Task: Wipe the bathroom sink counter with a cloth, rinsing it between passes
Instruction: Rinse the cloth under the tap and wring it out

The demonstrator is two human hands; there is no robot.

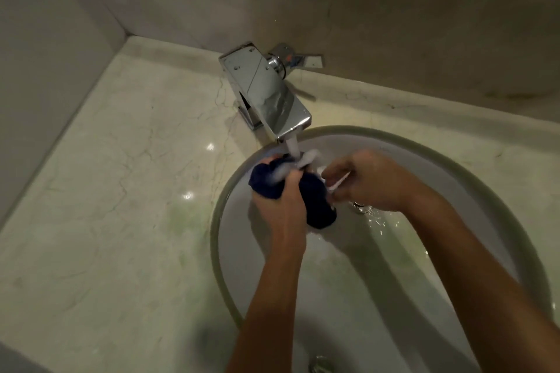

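One dark blue cloth [315, 203], bunched over the sink [472, 179] under the running faucet [269, 94]. Your two hands are both on it: left hand [281, 200] fisted tight around the middle, right hand [366, 182] pinching one pale end. One marble counter [121, 191], wet glints.

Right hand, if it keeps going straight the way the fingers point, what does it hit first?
Probably the dark blue cloth: the right hand points left at it, with the left hand just beyond. Depth is hard to judge.
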